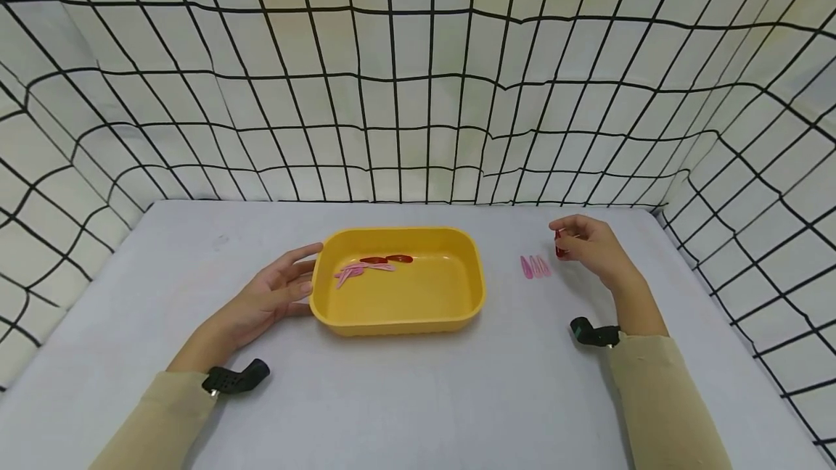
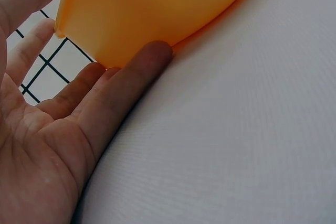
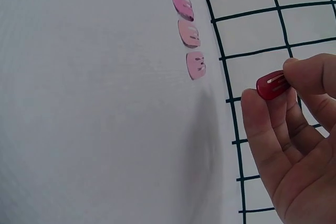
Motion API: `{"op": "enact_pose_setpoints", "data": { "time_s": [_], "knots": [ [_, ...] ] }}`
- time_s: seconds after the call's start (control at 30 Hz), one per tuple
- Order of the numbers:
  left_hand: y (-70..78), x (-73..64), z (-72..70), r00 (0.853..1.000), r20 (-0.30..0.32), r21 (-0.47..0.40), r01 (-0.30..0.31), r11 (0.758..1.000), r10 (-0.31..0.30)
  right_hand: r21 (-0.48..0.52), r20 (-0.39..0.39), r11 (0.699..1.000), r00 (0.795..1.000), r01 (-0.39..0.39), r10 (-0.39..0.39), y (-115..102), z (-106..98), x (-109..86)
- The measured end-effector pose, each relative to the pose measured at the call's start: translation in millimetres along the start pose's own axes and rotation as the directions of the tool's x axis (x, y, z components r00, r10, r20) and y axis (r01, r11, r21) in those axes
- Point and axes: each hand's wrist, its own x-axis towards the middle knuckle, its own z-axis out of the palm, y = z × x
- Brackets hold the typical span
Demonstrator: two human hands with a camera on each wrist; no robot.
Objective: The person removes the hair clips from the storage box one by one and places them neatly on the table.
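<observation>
Sleeves (image 1: pixel 153 415) are flanking a yellow tray (image 1: pixel 418 303) of remaining clips (image 1: pixel 377 266), relaxed left hand (image 1: pixel 279 289) touching it, right hand (image 1: pixel 591 246) pinching a red clip (image 3: pixel 269 88) near three laid-out pink clips (image 3: pixel 188 34).

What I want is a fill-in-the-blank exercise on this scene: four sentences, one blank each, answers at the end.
1. The right hand pinches a hair clip coloured ____.
2. In the head view, the tray that the left hand touches is coloured ____.
3. In the right wrist view, the number of pink clips lying in a row on the white table is ____.
4. Inside the tray, the number of red clips is ____.

Missing words: red; yellow; three; two.
</observation>
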Motion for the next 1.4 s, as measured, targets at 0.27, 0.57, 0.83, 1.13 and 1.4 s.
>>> {"op": "enact_pose_setpoints", "data": {
  "time_s": [0.27, 0.57, 0.83, 1.13, 1.4],
  "knots": [
    [-0.4, 0.7, -0.4, 1.000, -0.001, 0.007, 0.010, 1.000, -0.010, -0.041, -0.001, 0.999, 1.000, -0.027, 0.027, 5.3, 2.7, 0.7],
    [-0.4, 0.7, -0.8, 1.000, 0.003, 0.007, 0.006, 1.000, -0.006, -0.072, 0.022, 0.995, 0.998, -0.061, 0.063, 3.2, 4.1, -0.8],
    [0.2, 0.6, -0.5, 1.000, 0.000, 0.010, 0.006, 1.000, -0.006, -0.073, 0.038, 0.995, 0.997, -0.070, 0.073, 3.4, 5.3, -0.5],
    [-0.8, 0.3, -1.9, 1.000, 0.007, 0.007, -0.005, 1.000, 0.005, -0.093, 0.061, 0.994, 0.996, -0.056, 0.062, 6.1, 5.8, 1.6],
    [1.2, 0.3, -0.1, 1.000, 0.007, 0.009, -0.004, 1.000, 0.004, -0.125, 0.075, 0.991, 0.995, -0.056, 0.066, 7.8, 4.7, 1.6]
  ]
}}
